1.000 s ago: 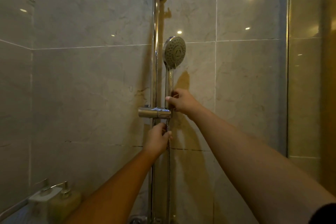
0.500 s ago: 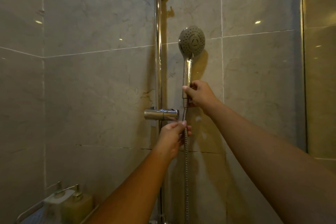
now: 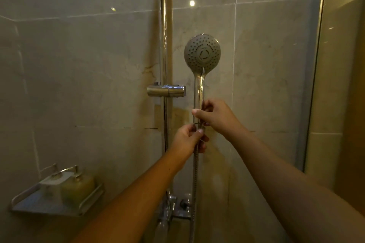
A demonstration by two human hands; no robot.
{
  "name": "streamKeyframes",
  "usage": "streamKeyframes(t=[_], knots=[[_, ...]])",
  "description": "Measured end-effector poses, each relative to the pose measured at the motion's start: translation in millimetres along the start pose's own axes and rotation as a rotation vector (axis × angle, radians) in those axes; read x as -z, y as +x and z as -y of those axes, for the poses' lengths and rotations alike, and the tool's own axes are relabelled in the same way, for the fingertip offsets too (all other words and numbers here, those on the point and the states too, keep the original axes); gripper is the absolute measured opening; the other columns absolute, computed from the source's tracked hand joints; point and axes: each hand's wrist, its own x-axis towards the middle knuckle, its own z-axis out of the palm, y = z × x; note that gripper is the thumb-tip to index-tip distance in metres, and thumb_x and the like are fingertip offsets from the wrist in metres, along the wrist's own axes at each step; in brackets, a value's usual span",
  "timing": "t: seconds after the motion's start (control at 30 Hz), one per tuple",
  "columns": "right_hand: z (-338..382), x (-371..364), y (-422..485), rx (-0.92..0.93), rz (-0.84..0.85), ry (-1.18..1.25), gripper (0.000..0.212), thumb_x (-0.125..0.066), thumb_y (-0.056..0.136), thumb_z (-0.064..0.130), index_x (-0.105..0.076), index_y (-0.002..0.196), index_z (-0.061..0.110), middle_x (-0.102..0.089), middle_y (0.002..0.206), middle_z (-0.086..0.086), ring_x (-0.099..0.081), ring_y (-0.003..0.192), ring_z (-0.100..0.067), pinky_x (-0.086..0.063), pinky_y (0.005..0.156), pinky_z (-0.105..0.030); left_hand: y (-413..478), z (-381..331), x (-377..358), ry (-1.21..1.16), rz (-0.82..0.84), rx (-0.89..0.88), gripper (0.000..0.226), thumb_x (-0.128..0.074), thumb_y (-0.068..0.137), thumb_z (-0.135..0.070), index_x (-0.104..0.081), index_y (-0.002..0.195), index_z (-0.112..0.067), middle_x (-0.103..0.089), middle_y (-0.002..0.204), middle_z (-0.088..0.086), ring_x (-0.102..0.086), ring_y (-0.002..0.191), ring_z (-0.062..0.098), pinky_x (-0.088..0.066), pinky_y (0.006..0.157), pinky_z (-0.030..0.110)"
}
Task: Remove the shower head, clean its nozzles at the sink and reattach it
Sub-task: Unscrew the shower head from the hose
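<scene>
The chrome shower head (image 3: 202, 54) stands upright with its grey round nozzle face toward me, out of the chrome holder bracket (image 3: 166, 91) and to its right. My right hand (image 3: 214, 115) grips the lower end of its handle. Just below, my left hand (image 3: 189, 140) is closed around the top of the metal hose (image 3: 195, 179) at its joint with the handle. The hose hangs straight down from there.
A vertical chrome slide rail (image 3: 165, 25) carries the bracket on the marble-tiled wall. Chrome tap fittings (image 3: 177, 206) sit at the rail's foot. A wall shelf (image 3: 23, 206) at lower left holds two pump bottles (image 3: 78, 185). A glass partition edge (image 3: 316, 65) runs down the right.
The shower head has come up out of the bracket and moved right and toward me. Both hands stayed on it, and the left hand slid up to the hose joint.
</scene>
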Motion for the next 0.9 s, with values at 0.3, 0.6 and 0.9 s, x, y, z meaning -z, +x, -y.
streamKeyframes(t=[0.3,0.6,0.9], knots=[[-29.3,-55.3,-78.0,-0.237,0.109,0.274,0.032,-0.075,0.082,0.025,-0.052,0.103,0.018,-0.069,0.098,-0.004,-0.07,0.086,-0.02,-0.06,0.068,-0.035,-73.2,60.1,8.8,0.018,0.053,0.094,0.027,-0.039,0.103,-0.025,-0.059,0.109,-0.006,-0.051,0.074,0.002,-0.047,0.061,0.015,-0.044,0.058,0.029],[-51.7,-103.0,-115.9,-0.547,0.0,0.935,0.011,-0.061,0.095,0.011,-0.051,0.09,0.011,-0.051,0.061,-0.002,-0.05,0.051,-0.013,-0.047,0.049,-0.028,-123.6,115.7,-0.2,-0.023,0.042,0.242,0.027,-0.04,0.102,-0.034,-0.051,0.085,-0.016,-0.036,0.051,-0.01,-0.03,0.04,0.005,-0.023,0.04,0.019],[-54.0,-119.4,-138.5,-0.603,0.09,0.922,0.031,-0.067,0.093,0.03,-0.044,0.077,0.018,-0.042,0.053,0.002,-0.04,0.043,-0.011,-0.036,0.041,-0.024,-154.2,129.9,-10.4,-0.196,0.021,0.376,0.037,-0.042,0.092,-0.052,-0.039,0.073,-0.02,-0.037,0.047,-0.007,-0.025,0.033,0.005,-0.02,0.039,0.011]])
